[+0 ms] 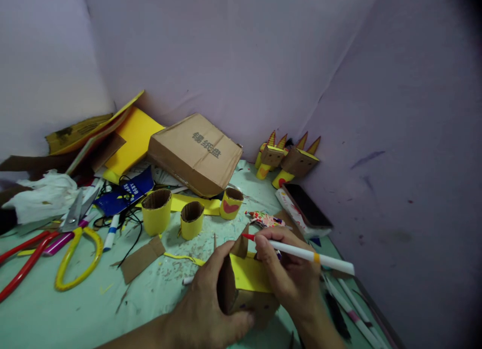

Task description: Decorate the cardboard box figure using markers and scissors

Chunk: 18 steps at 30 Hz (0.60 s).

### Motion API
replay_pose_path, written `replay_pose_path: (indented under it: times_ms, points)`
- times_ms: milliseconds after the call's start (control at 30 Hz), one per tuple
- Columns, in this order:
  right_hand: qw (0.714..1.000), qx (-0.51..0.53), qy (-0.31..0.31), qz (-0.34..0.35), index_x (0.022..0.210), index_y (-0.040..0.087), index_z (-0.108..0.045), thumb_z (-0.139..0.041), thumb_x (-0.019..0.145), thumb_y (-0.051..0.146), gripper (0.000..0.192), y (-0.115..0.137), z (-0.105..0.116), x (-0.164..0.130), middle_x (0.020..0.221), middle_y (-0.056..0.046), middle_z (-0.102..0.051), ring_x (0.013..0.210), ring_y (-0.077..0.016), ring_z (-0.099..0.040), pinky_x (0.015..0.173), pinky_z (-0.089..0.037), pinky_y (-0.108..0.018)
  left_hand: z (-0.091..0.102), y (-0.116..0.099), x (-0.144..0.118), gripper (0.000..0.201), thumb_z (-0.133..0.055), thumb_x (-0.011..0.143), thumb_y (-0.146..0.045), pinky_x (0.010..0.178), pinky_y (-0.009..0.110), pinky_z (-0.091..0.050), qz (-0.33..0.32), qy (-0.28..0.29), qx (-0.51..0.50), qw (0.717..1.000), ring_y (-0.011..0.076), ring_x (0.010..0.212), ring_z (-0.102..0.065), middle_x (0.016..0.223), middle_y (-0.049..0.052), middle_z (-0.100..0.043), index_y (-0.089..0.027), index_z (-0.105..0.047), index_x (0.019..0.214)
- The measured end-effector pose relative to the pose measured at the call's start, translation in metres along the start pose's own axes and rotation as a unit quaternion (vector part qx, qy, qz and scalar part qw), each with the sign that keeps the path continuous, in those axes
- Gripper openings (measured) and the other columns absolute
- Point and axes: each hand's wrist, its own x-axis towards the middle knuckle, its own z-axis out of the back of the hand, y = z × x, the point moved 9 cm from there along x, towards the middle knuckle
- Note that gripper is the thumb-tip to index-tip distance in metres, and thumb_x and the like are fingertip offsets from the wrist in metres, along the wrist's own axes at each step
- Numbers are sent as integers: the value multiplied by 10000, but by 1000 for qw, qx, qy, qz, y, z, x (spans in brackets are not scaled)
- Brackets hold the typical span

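My left hand (211, 299) is wrapped round the left side of a small cardboard box (252, 276) with a yellow paper top and dark dots on its front. A pointed brown cardboard piece (240, 243) stands up from the box's far edge. Between the fingers of my right hand (293, 273) is a marker pen (312, 255), white with an orange band. Its red tip is at the pointed piece; I cannot tell whether they touch. Beyond the box stand yellow-wrapped cardboard tubes (156, 216), one of them bearing a red heart (231, 207).
Scissors with yellow handles (79, 258) and red-handled pliers (26, 268) lie at left. A large cardboard box (196, 153) leans at the back. Two horned cardboard figures (301, 160) stand by the wall, near a phone (307, 206). Several markers (354, 314) lie at right.
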Motion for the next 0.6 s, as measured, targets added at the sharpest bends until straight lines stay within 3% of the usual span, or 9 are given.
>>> replay_pose_path:
  times_ms: [133, 367, 500, 600]
  points:
    - [998, 39, 41, -29, 671, 188, -652, -624, 827, 203, 159, -1, -7, 1, 512, 17, -624, 425, -102, -550, 373, -378, -179, -1, 3, 0, 837, -732, 595, -235, 1046, 532, -444, -6, -2, -2, 1000, 375, 1236, -542, 1364, 136, -570, -213, -388, 1358]
    - [996, 41, 13, -72, 687, 195, -662, -621, 846, 248, 173, -14, -2, -5, 540, 8, -623, 474, -116, -562, 397, -367, -201, -3, -8, 2, 723, -729, 638, -246, 988, 477, -506, 0, 17, -14, 1000, 353, 1210, -565, 1301, 91, -617, -247, -437, 1299]
    - [996, 45, 58, -53, 672, 186, -650, -617, 837, 222, 173, -8, -10, -3, 512, 16, -610, 438, -104, -548, 371, -357, -182, -1, -4, 2, 798, -753, 610, -241, 1022, 515, -474, 10, 3, -15, 1000, 372, 1230, -549, 1342, 115, -589, -232, -402, 1326]
    - [999, 25, 27, -29, 704, 190, -654, -619, 851, 204, 152, -8, -5, -2, 545, 20, -622, 465, -101, -566, 407, -401, -176, -2, -3, 2, 783, -739, 615, -221, 1036, 502, -462, 5, 12, -24, 1000, 363, 1247, -535, 1317, 96, -599, -235, -417, 1329]
